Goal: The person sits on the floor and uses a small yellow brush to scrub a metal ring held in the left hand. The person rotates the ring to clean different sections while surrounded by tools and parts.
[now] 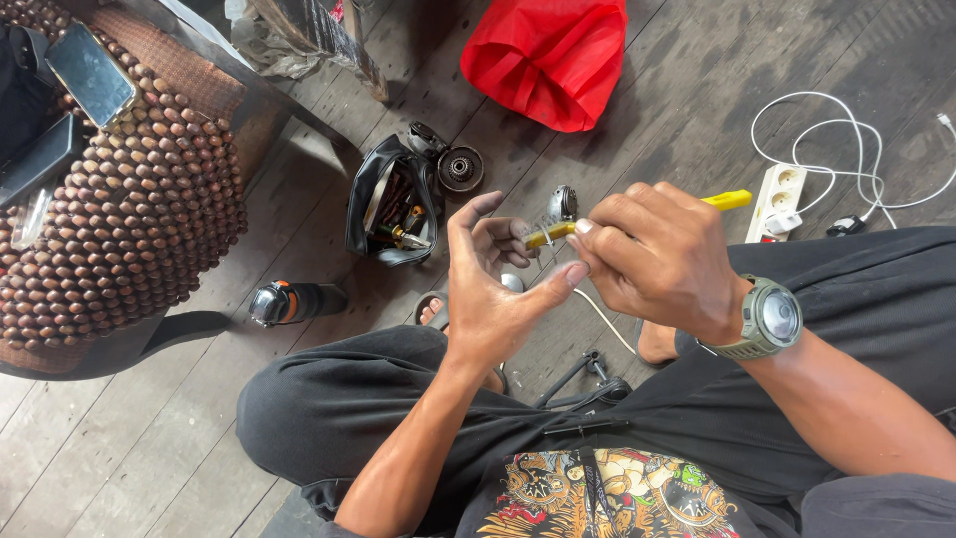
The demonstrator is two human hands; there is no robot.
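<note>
I see bare floor [129,418] left of the open tool pouch [390,204], past the black-and-orange tool [289,302]. Beyond the pouch, the red bag [548,55] blocks passage; right of it, the power strip [779,197] and white cable [846,149] clutter the boards.

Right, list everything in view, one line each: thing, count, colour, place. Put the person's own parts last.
yellow-handled tool: one, yellow, held in the right hand
small metal part: one, grey, at the tool's tip by the left fingers
tool pouch: one, black, open on the floor
round metal part: one, dark, beside the pouch
red bag: one, red, top centre
power strip: one, white, right, with a white cable
beaded seat cover: one, brown, left
phone: one, dark, on the beads
wristwatch: one, grey-green, right wrist
left hand: open, centre
right hand: gripping the tool
</note>
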